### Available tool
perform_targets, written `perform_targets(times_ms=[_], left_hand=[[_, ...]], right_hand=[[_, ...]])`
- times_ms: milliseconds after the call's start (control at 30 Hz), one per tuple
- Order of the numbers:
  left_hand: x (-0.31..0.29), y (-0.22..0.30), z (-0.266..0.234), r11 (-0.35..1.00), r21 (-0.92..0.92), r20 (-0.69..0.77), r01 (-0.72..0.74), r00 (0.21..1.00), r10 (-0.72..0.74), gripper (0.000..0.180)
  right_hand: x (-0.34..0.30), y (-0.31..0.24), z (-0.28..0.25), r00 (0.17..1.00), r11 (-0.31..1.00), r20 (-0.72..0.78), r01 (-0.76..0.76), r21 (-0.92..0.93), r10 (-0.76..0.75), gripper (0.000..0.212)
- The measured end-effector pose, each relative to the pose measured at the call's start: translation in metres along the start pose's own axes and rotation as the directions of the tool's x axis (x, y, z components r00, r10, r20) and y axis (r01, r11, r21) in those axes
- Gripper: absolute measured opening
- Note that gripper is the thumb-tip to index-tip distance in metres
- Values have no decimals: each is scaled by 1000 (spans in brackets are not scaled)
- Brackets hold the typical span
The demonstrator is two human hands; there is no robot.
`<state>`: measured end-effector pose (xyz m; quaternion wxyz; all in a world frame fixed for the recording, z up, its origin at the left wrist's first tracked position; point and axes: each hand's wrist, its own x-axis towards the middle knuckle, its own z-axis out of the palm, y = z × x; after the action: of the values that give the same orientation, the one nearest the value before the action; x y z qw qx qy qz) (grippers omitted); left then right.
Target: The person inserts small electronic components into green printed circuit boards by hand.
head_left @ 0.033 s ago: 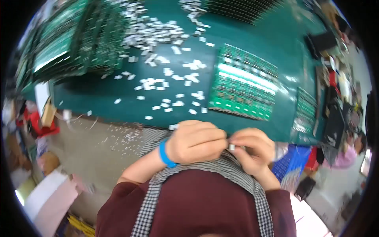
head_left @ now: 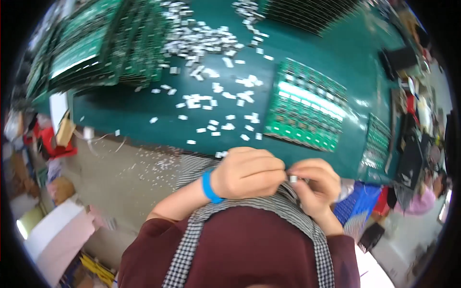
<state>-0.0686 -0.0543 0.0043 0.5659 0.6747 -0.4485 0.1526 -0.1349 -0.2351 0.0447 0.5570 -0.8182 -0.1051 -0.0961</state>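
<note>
At the table's near edge, my left hand (head_left: 250,172) and my right hand (head_left: 317,185) meet fingertip to fingertip in front of the apron (head_left: 259,201). A blue band (head_left: 209,186) circles my left wrist. Between thumb and fingers of my right hand shows a small white block-like piece (head_left: 293,179). The fingers of my left hand are curled in a pinch beside it; what they hold, if anything, is hidden. Beyond my hands lies a green circuit board panel (head_left: 302,129) with rows of parts. Many loose white pieces (head_left: 204,41) are scattered to its left.
Stacked green circuit boards (head_left: 91,45) stand at the far left, with another dark stack (head_left: 312,14) at the back. A smaller board panel (head_left: 377,139) lies at the table's right side. More white bits are strewn on the floor (head_left: 129,192) at left. A blue bag (head_left: 357,201) hangs at right.
The whole view has shifted slightly, so table, boards and hands sit a little farther right in the picture. My hands keep the same pinched pose around the white piece.
</note>
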Motion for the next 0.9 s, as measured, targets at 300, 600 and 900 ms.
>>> perform_targets(times_ms=[300,600,900], left_hand=[[-3,-30,-75,451,659,-415,602,791,-449,17],[-19,-57,-102,394,702,-381,593,781,-495,19],[-15,-35,-85,559,524,-512,642,762,-395,17]], right_hand=[[25,21,-42,935,952,-299,-249,-179,188,12],[34,27,-53,996,676,73,87,-732,-50,16],[35,24,-49,977,531,197,213,-821,-87,22]])
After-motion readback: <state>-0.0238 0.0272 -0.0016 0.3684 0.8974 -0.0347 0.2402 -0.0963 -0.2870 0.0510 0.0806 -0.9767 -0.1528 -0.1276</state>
